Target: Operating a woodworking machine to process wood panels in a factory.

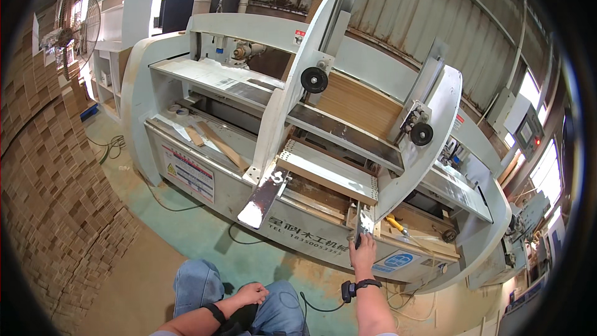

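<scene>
My right hand reaches forward, its fingers curled round the near end of a narrow metal support arm on a large white woodworking machine. Just beyond that arm, a white panel with rows of small holes along its ends and a brown front edge lies across the machine. A wider shiny support arm sticks out at the panel's left end. Over my lap, my left hand rests near my knees with its fingers curled in, and nothing shows in it.
Stacked wooden pieces rise along the left side. Two upright white frames carry black handwheels. Wood strips and tape rolls lie on the machine's left bed. A yellow air gun lies at right; cables cross the floor.
</scene>
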